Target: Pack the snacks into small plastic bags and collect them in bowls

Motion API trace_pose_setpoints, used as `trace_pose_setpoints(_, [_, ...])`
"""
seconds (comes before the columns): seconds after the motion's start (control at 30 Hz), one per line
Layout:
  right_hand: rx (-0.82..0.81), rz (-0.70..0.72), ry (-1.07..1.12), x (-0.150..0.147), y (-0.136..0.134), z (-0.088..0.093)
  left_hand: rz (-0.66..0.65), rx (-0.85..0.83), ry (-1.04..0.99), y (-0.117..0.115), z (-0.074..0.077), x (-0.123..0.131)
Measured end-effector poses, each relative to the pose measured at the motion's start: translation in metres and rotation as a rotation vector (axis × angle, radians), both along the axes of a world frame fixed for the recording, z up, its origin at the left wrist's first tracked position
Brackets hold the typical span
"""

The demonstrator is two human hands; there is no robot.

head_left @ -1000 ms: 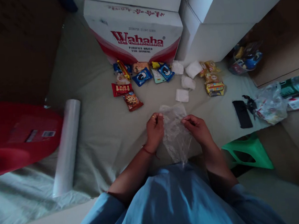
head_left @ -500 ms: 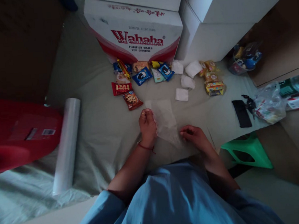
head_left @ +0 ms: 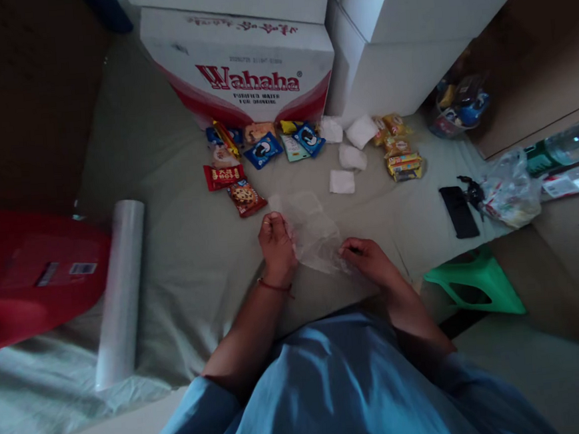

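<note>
A thin clear plastic bag (head_left: 313, 232) spreads between my two hands, just over the cloth-covered surface. My left hand (head_left: 277, 245) is closed on the bag's left edge. Fingers of my right hand (head_left: 365, 256) pinch its lower right edge. Beyond the bag lies a group of wrapped snacks, among them a brown cookie packet (head_left: 246, 197), a red packet (head_left: 224, 176) and a blue packet (head_left: 263, 151). Several white wrapped pieces, one a white square packet (head_left: 341, 181), lie to their right. Yellow-wrapped snacks (head_left: 404, 166) sit further right.
A white and red Wahaha carton (head_left: 252, 66) stands at the back beside white boxes (head_left: 398, 74). On the left are a plastic film roll (head_left: 121, 294) and a red container (head_left: 33, 270). Rightward lie a black phone (head_left: 458, 212), a plastic bag (head_left: 512, 193), bottles and a green stool (head_left: 478, 282).
My right hand has moved in to the left and now grips the plastic bag's edge. The bag has creased between the hands. The whole view has shifted slightly.
</note>
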State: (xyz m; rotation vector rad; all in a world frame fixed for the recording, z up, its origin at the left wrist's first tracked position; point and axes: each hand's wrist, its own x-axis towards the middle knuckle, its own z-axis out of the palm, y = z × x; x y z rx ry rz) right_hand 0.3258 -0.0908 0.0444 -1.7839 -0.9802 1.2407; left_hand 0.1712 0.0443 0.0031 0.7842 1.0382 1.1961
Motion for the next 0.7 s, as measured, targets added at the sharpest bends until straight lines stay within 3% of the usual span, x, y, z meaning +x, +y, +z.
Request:
trace_pose_setpoints(0.13, [-0.034,-0.163,0.199,0.016,-0.002,0.009,-0.031,-0.093,-0.048,0.010,-0.004,-0.004])
trace_pose_setpoints(0.2, [-0.033,-0.232,0.237,0.021,-0.004,0.012,0.015,-0.071,0.016,0.013,-0.002,-0.004])
trace_pose_setpoints(0.3, [0.017,-0.265,0.173,0.022,-0.005,0.010,0.204,0.141,0.352,0.008,0.005,-0.008])
trace_pose_setpoints(0.37, [0.029,-0.267,0.117,0.020,-0.005,0.004,0.310,0.393,0.598,-0.003,0.010,-0.011])
trace_pose_setpoints(0.4, [0.024,-0.270,0.099,0.019,-0.004,0.002,0.293,0.544,0.673,-0.010,0.012,-0.012])
trace_pose_setpoints(0.43, [0.015,-0.271,0.087,0.018,-0.003,-0.001,0.194,0.702,0.696,-0.018,0.012,-0.012])
trace_pose_setpoints(0.47, [0.008,-0.271,0.079,0.018,-0.003,-0.003,0.009,0.856,0.676,-0.025,0.011,-0.011])
trace_pose_setpoints(0.57, [0.006,-0.255,0.041,0.021,-0.003,-0.007,-0.685,1.123,0.555,-0.044,0.001,-0.002])
trace_pose_setpoints(0.63, [0.026,-0.246,-0.033,0.028,-0.005,-0.008,-0.884,1.120,0.602,-0.050,-0.007,0.006])
trace_pose_setpoints(0.7, [0.030,-0.247,-0.125,0.035,-0.011,-0.010,-0.917,1.082,0.701,-0.053,-0.013,0.012])
